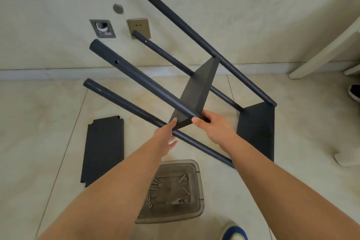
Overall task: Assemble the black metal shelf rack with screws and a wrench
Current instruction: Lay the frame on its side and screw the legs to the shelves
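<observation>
- Rack [255,128]: part-built, tilted on the tiled floor [39,122], base panel low at 4 o'clock, four posts running up toward 10–11 o'clock.
- Middle shelf [196,95]: set between the posts, tilted, one corner toward the person.
- Left hand [165,136]: fingers fairly straight, tips touching the shelf's near corner, beside the lowest post [124,103].
- Right hand [210,124]: fingers curled round the shelf's near edge where it meets a post; thumb on top.
- Loose shelf [103,152]: flat on the floor at 8 o'clock, apart from the rack.
- Tray [198,169]: translucent, on the floor at 6 o'clock, under the forearms; holds screws [183,178] and a small metal tool, too small to identify.
- Wall [58,6] at 12 o'clock carries a socket [139,28] and an open box [102,28].
- Shoe [234,233] at 6 o'clock, lower edge.
</observation>
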